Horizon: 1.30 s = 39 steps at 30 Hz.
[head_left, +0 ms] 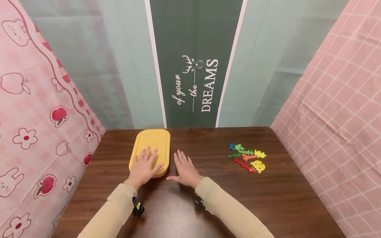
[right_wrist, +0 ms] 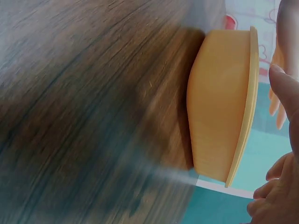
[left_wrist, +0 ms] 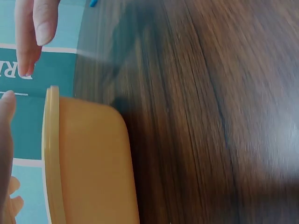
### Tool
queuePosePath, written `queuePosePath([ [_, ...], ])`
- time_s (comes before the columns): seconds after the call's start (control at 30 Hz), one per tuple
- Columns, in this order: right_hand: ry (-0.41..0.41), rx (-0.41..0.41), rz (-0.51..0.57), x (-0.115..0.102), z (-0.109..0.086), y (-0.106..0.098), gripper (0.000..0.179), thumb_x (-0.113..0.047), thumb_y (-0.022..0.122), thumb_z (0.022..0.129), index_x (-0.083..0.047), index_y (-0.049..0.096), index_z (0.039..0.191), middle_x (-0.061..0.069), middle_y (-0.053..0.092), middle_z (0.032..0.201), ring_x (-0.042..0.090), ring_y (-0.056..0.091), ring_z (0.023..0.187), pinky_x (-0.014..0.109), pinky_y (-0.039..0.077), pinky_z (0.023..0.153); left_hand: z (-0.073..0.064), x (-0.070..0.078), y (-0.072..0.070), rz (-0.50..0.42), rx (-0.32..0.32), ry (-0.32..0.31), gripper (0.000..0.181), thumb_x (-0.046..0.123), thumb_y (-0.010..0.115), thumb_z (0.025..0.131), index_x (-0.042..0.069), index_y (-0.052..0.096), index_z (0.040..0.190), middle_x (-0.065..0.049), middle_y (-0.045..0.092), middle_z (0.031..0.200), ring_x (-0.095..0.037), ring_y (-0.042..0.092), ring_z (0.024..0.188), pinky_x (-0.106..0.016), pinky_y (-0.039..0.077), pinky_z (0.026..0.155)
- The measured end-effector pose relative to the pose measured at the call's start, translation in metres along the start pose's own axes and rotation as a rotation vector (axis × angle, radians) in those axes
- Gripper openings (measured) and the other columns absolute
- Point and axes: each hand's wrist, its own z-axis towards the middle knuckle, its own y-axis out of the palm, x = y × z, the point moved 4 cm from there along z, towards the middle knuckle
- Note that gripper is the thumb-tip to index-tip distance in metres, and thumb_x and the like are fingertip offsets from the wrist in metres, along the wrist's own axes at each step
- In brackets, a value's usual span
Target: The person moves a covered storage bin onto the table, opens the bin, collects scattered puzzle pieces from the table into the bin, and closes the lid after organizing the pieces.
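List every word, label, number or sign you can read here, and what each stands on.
"of your": dark green backdrop panel
"the": same panel
"DREAMS": same panel, partly hidden in left wrist view
Any markings on puzzle pieces or black wrist devices: too small to read.

green lettered cloth (head_left: 193,36) hangs between apple-print cloth (head_left: 43,129) and pink gridded cloth (head_left: 339,112).

The box (head_left: 152,140) sits on the left of the table (head_left: 268,198), under the left hand (head_left: 144,167). Right of it is the right hand (head_left: 185,170), then puzzle pieces (head_left: 248,157). A cloth (head_left: 190,39) hangs behind.
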Motion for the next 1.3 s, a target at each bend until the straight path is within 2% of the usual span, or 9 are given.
queuePosePath([
  [0.4, 0.008, -0.035, 0.028, -0.004, -0.01, 0.019, 0.104, -0.061, 0.063, 0.076, 0.004, 0.021, 0.146, 0.021, 0.011, 0.153, 0.033, 0.011, 0.14, 0.05, 0.021, 0.107, -0.012, -0.011, 0.013, 0.036, -0.006, 0.05, 0.078, 0.066, 0.04, 0.087, 0.016, 0.034, 0.146, -0.019, 0.023, 0.15, -0.039, 0.021, 0.136, -0.064, 0.018, 0.102],
  [0.67, 0.022, -0.04, 0.018, -0.004, 0.004, 0.018, 0.105, -0.062, 0.062, 0.076, 0.001, 0.018, 0.147, 0.02, 0.01, 0.153, 0.031, 0.01, 0.14, 0.05, 0.021, 0.107, -0.012, -0.024, 0.013, 0.023, -0.013, 0.022, 0.078, 0.064, 0.043, 0.087, 0.014, 0.034, 0.146, -0.024, 0.022, 0.149, -0.044, 0.02, 0.134, -0.064, 0.018, 0.101],
  [0.83, 0.029, -0.078, 0.015, -0.01, 0.011, 0.019, 0.107, -0.065, 0.06, 0.076, -0.001, 0.015, 0.148, 0.02, 0.008, 0.154, 0.03, 0.009, 0.141, 0.05, 0.021, 0.107, -0.017, -0.035, 0.014, 0.027, -0.018, 0.003, 0.083, 0.069, 0.043, 0.084, 0.013, 0.035, 0.145, -0.026, 0.021, 0.149, -0.05, 0.016, 0.133, -0.068, 0.018, 0.098],
  [1.0, 0.032, -0.075, -0.024, -0.017, 0.02, 0.016, 0.108, -0.068, 0.058, 0.075, -0.004, 0.014, 0.149, 0.018, 0.005, 0.154, 0.029, 0.008, 0.141, 0.049, 0.022, 0.107, -0.012, -0.046, 0.012, 0.048, -0.001, -0.005, 0.09, 0.074, 0.041, 0.08, 0.012, 0.035, 0.144, -0.027, 0.02, 0.148, -0.055, 0.014, 0.131, -0.073, 0.018, 0.093],
  [1.17, 0.037, -0.092, -0.035, -0.023, 0.027, 0.017, 0.108, -0.069, 0.057, 0.074, -0.007, 0.014, 0.15, 0.018, 0.003, 0.154, 0.029, 0.007, 0.141, 0.048, 0.022, 0.108, -0.009, -0.056, 0.006, 0.056, -0.043, -0.031, 0.094, 0.076, 0.04, 0.079, 0.01, 0.032, 0.145, -0.028, 0.016, 0.149, -0.059, 0.017, 0.127, -0.075, 0.019, 0.09],
  [1.3, 0.055, -0.114, -0.024, -0.024, 0.029, 0.025, 0.106, -0.069, 0.059, 0.073, -0.01, 0.015, 0.15, 0.016, 0.003, 0.155, 0.028, 0.005, 0.141, 0.048, 0.021, 0.108, -0.01, -0.056, 0.008, 0.041, -0.075, -0.018, 0.093, 0.074, 0.041, 0.08, 0.008, 0.031, 0.145, -0.029, 0.016, 0.149, -0.061, 0.024, 0.123, -0.074, 0.024, 0.087],
])
